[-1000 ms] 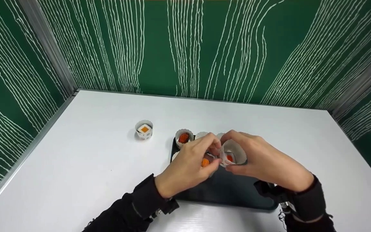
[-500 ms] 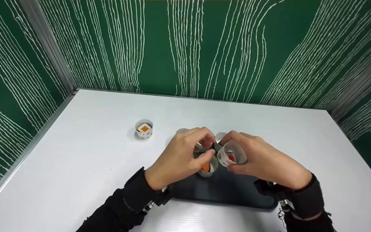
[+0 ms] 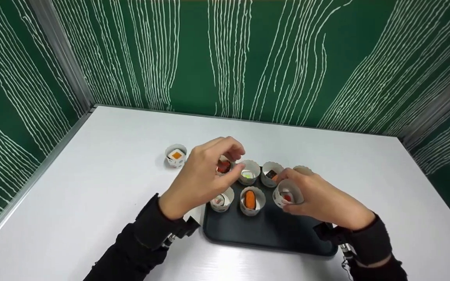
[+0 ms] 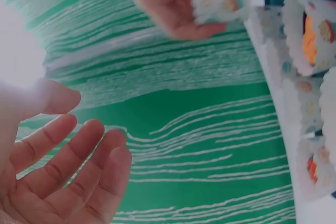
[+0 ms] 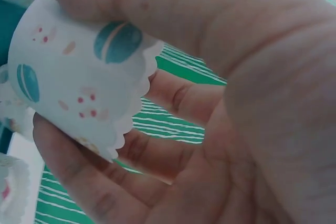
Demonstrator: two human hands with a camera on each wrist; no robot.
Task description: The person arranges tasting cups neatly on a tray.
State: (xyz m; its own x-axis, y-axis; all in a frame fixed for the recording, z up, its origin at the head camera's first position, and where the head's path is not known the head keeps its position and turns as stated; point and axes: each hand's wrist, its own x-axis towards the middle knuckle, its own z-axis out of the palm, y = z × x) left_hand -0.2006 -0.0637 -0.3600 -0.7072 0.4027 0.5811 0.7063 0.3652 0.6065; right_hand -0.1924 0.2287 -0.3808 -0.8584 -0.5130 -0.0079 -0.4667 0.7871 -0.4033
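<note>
My right hand (image 3: 324, 201) grips a patterned paper baking cup (image 5: 65, 74) by its sides, thumb on one side and fingers on the other. A small sushi piece with a red centre (image 3: 287, 197) lies inside that cup, held over the dark tray (image 3: 264, 236). To the left, my left hand (image 3: 197, 179) hovers over the tray's left side with loosely bent fingers and nothing between them. Beneath and beside it are a cup with red-topped sushi (image 3: 223, 167), partly hidden, and a cup with a pale sushi roll (image 3: 218, 200).
Other cups on the tray hold an orange-topped sushi (image 3: 250, 200), a green-centred piece (image 3: 247, 175) and a dark-and-orange piece (image 3: 271, 174). Another cup rim (image 3: 303, 169) shows behind my right hand. A separate cup (image 3: 176, 162) stands on the white table (image 3: 123, 175), left of the tray.
My left hand has come away from the right hand's cup and moved left and up, its fingers parting. The right hand, still holding the cup, has shifted slightly right. More tray cups now show.
</note>
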